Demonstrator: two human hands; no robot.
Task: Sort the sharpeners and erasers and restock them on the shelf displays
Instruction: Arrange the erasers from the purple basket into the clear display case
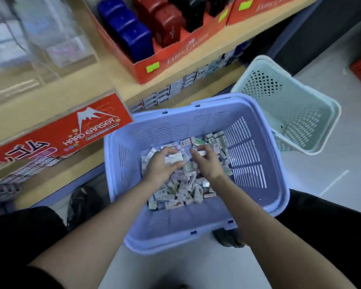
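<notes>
A lilac plastic basket (256, 170) sits on the floor in front of me, holding a heap of several small boxed erasers (181, 192). Both my hands reach down into the heap. My left hand (163, 163) grips a small stack of white eraser boxes (174, 157) between thumb and fingers. My right hand (206, 161) pinches one small eraser box (201, 152) at its fingertips, close beside the left hand. On the shelf at left lies a red display box marked "Hard Eraser" (88, 130).
A pale green basket (290, 105) stands behind the lilac one on the right. The wooden shelf (117, 80) carries a red carton of blue, red and black items (154, 28). Rows of small boxes (175, 88) line the lower shelf. White floor lies to the right.
</notes>
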